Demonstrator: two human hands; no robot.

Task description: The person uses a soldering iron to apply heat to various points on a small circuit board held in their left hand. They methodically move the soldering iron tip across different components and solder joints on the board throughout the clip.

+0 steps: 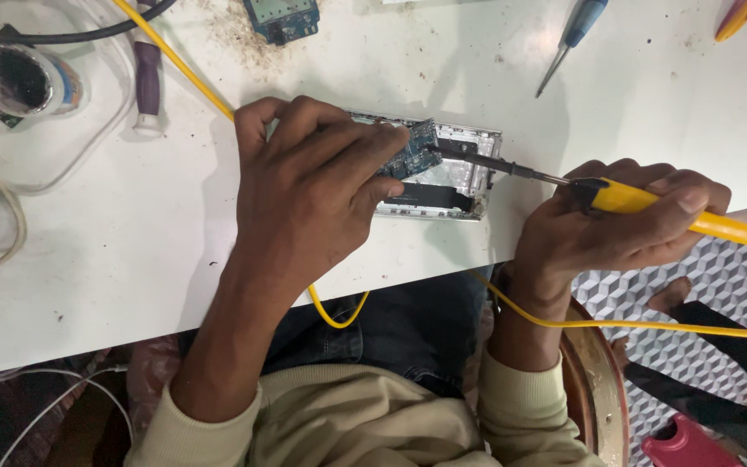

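While gripping: hands [304, 195] on board [415, 151], iron [641, 203]

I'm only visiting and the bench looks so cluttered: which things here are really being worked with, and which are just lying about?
In use:
- left hand pressing the blue circuit board
- opened silver device beneath it
- right hand holding the yellow soldering iron

Lying about:
- blue-handled screwdriver
- purple-handled tool
- small round tin
- second circuit board

Left grip [304, 186] rests on the opened device [443, 173] on the tabletop [114, 259]. Right grip [624, 220], to its right off the tabletop's edge, holds an iron [650, 203] whose tip touches the device's board [412, 151]. A screwdriver [572, 35] lies behind the right grip; a tin [19, 79] lies far left, behind the left grip.
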